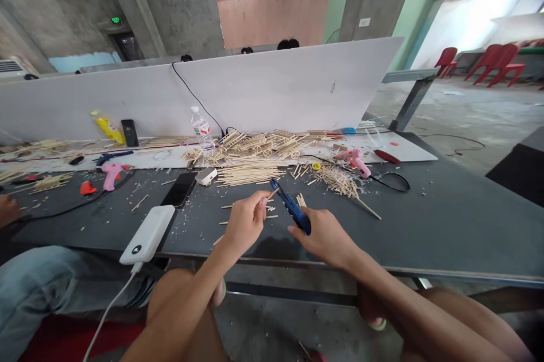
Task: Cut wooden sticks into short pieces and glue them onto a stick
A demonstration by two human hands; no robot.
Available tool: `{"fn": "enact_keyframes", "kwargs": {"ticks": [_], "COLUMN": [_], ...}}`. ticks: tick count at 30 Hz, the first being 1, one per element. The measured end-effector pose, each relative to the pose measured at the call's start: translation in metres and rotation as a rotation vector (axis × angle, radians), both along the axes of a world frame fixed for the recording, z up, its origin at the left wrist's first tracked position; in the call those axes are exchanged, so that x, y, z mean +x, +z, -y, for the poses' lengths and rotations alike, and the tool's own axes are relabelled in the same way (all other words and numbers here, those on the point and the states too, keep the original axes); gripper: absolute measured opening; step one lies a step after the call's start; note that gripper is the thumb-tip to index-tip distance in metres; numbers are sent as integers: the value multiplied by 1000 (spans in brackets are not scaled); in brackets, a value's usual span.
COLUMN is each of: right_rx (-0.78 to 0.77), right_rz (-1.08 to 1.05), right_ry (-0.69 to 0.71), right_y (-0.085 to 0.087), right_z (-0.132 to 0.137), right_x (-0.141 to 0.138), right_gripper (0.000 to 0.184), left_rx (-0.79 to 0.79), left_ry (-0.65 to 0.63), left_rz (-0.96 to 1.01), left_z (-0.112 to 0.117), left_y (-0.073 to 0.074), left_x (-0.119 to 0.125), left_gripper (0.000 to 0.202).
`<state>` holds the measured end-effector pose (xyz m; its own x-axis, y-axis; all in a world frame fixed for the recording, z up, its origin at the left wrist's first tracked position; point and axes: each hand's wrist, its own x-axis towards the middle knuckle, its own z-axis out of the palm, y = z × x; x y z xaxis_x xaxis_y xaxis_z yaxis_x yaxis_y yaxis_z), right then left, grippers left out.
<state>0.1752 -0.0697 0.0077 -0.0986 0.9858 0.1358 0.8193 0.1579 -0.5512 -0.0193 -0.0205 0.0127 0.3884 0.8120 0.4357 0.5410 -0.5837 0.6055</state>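
Observation:
My right hand (323,237) grips a blue hot glue gun (292,208) by its body, with the nozzle tilted up and away from me. My left hand (245,224) pinches a thin wooden stick (271,195) between its fingertips, close to the glue gun's barrel. Loose sticks (250,173) lie in a long pile on the dark grey table (382,226) beyond my hands. Further back sits a heap of glued stick frames (263,144). A small bundle of short sticks (301,200) stands just beyond the glue gun.
A white power bank (147,234) with a cable, a phone (179,189) and a white charger (206,176) lie left of my hands. Pink glue guns (111,175) rest on the table. A white partition (238,93) stands behind. Another person's hand (7,209) shows at far left.

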Motion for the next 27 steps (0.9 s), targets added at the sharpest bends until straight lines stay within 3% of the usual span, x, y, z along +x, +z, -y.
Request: {"fn": "enact_keyframes", "kwargs": {"ticks": [16, 27], "right_rx": [-6, -10], "right_rz": [107, 102], "right_ry": [10, -45], "right_y": [-4, -1], "right_z": [3, 2], "right_x": [-13, -15], "right_gripper": [21, 19], "left_rx": [84, 92], "left_ry": [104, 120], "left_rz": [-146, -179], "left_z": [0, 2], "left_y": [-2, 8], "left_x": [-2, 1], "left_gripper": [27, 27]}}
